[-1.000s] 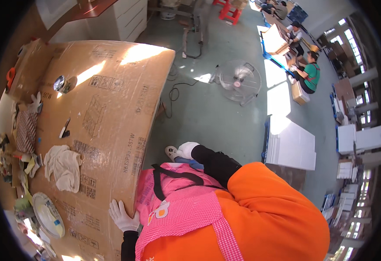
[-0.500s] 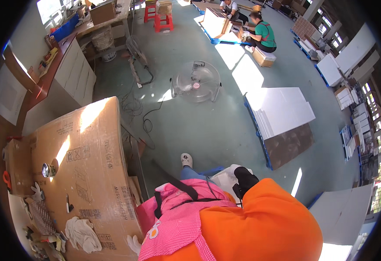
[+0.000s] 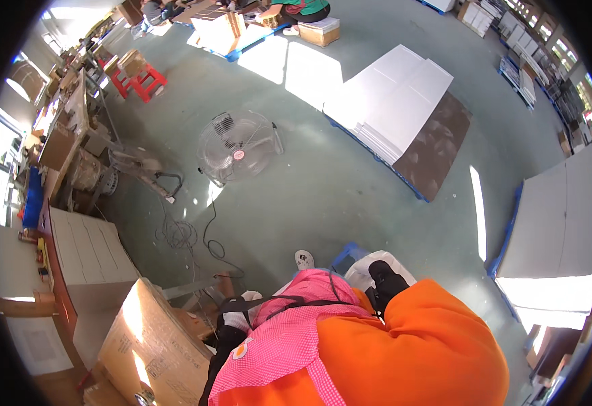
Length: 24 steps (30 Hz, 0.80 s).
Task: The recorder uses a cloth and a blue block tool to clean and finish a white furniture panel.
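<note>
The left hand (image 3: 245, 302) in a white glove hangs beside the cardboard surface (image 3: 150, 338); grip unclear. Right hand hidden.

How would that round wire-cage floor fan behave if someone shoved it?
The floor fan would probably slide more than tip: its cage sits low and leans back on a floor stand. The smooth green floor offers little grip. Its trailing black cable could snag or drag. The open wire cage likely dents under a hard push.
</note>
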Tool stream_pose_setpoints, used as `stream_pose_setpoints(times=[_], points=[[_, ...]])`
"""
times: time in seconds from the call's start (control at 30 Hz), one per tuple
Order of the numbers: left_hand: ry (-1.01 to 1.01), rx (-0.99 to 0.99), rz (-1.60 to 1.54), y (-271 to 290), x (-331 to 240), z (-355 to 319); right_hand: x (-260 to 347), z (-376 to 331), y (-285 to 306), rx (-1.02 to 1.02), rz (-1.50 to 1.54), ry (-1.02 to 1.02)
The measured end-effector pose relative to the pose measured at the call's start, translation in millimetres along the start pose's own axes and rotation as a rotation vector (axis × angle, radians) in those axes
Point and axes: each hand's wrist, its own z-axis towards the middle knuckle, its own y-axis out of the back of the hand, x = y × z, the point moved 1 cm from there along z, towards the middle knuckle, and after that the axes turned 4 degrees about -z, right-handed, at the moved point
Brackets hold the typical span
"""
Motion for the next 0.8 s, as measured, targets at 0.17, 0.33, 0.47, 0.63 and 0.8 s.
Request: stream_pose_setpoints(times=[0.17, 0.33, 0.47, 0.63, 0.8], points=[[-0.18, 0.141, 0.097, 32.0, -41.0, 124.7, -76.6, 74.4, -43.2, -0.067, 0.243, -0.147], [-0.39, 0.258, 0.103, 32.4, -51.8, 212.8, -61.4, 65.6, -37.8, -0.037, 0.293, -0.088], [-0.387, 0.349, 0.07, 67.2, -135.6, 278.5, -96.9, 94.0, -83.2, -0.151, 0.182, 0.015], [-0.266, 0.217, 0.137, 86.8, -138.2, 384.8, -78.9, 74.9, -25.0, -0.05, 0.304, -0.023], [-0.162, 0.299, -0.047, 106.9, -162.0, 522.4, -70.2, 50.3, 72.2, -0.014, 0.372, -0.156]])
